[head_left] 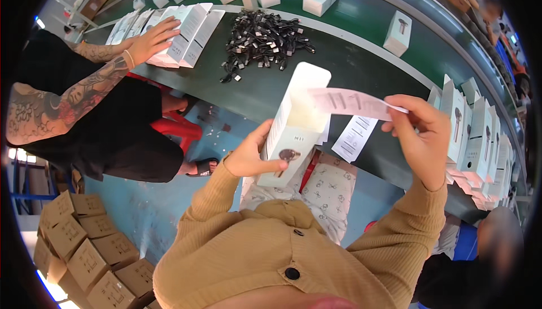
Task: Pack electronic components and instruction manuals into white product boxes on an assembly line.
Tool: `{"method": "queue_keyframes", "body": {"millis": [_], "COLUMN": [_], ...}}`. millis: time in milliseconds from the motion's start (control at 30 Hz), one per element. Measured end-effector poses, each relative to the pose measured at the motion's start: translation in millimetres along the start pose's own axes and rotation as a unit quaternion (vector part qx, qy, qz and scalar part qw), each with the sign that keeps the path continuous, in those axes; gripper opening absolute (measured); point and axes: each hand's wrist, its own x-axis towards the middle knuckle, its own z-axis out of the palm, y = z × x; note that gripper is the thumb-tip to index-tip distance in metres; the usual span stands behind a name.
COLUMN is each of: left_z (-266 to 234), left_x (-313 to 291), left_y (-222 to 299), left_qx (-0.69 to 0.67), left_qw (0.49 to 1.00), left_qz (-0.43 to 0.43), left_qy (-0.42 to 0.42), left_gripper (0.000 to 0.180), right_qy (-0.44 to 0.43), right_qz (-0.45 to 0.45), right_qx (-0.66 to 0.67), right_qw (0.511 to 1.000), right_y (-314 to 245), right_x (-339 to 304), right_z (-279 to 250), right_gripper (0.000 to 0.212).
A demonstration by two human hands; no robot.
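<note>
The green worktop (pixel 361 80) is biggest. At its near edge is the white box (pixel 299 131), open at the far end. The left hand (pixel 257 156) holds its left side, thumb on the front. It looks light and stiff but could dent, so squeeze the 2 sides softly. The right hand (pixel 420 131), apart from the left, pinches the right end of the thin paper (pixel 358 104). That looks floppy; hold its edge.

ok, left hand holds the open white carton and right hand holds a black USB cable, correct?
Not the cable: the head view shows the right hand pinching a printed paper leaflet. The left hand does hold the open white carton.
</note>
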Motion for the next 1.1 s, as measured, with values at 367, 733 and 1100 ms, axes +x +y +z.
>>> {"method": "queue_keyframes", "body": {"millis": [367, 733, 1100], "left_z": [-3, -24, -34], "left_x": [-2, 6, 12], "left_y": [-15, -24, -43], "left_qx": [0.026, -0.047, -0.057], "left_qw": [0.999, 0.998, 0.998], "left_qz": [-0.032, -0.045, -0.029], "left_qy": [-0.013, -0.015, -0.002], "left_gripper": [0.086, 0.088, 0.091], "right_qy": [-0.222, -0.325, -0.372], "right_qz": [0.010, -0.045, -0.084], "right_qx": [-0.129, -0.187, -0.127], "right_qw": [0.966, 0.926, 0.916], "right_y": [-3, 20, 32], "right_x": [37, 63, 85], "right_z": [46, 103, 116], "right_gripper": [0.013, 0.013, 0.018]}}
